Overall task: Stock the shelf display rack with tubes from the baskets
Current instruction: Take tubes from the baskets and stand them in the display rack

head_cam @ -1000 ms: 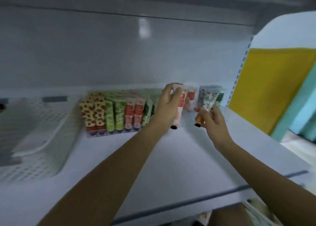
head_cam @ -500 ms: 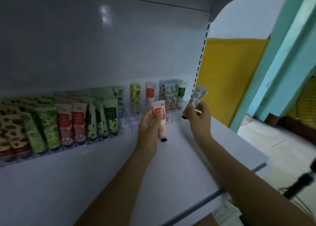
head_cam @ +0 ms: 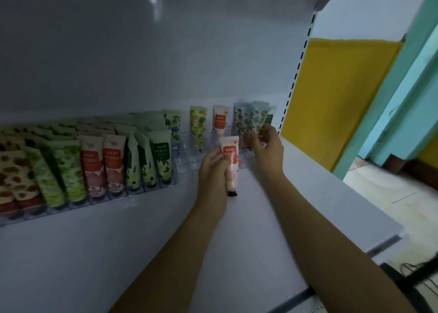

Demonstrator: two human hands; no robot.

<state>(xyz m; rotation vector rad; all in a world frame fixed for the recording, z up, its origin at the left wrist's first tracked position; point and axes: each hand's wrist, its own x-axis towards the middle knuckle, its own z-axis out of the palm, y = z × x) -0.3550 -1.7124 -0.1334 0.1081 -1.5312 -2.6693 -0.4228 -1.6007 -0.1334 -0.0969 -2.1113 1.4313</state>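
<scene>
1. Tube with the red label (head_cam: pixel 229 155) has hardly moved in the last half second. The left hand (head_cam: pixel 213 170) still grips its lower half, cap down, just in front of the clear display rack (head_cam: pixel 189 163) and above the white shelf (head_cam: pixel 142 241).
2. The right hand (head_cam: pixel 267 149) is what has changed. Its floral tube (head_cam: pixel 259 117) was held up clear of the rack's right end a moment ago. It now sits among the matching blue-and-orange tubes (head_cam: pixel 244 120) there, fingers still pinching it. I'd judge that one nearly slotted, with the red-label one next.
3. Two tubes are in hand, one per hand.
4. Four red-label tubes are in sight: the front-row pair (head_cam: pixel 102 163), a lone one at the back (head_cam: pixel 220 120), and the one being held.
5. In the front row on the left I make out eight: one brown-spotted, two leafy green, two red-label, three pale green. The rows behind are too blurred to count.
6. No basket shows from here.
</scene>
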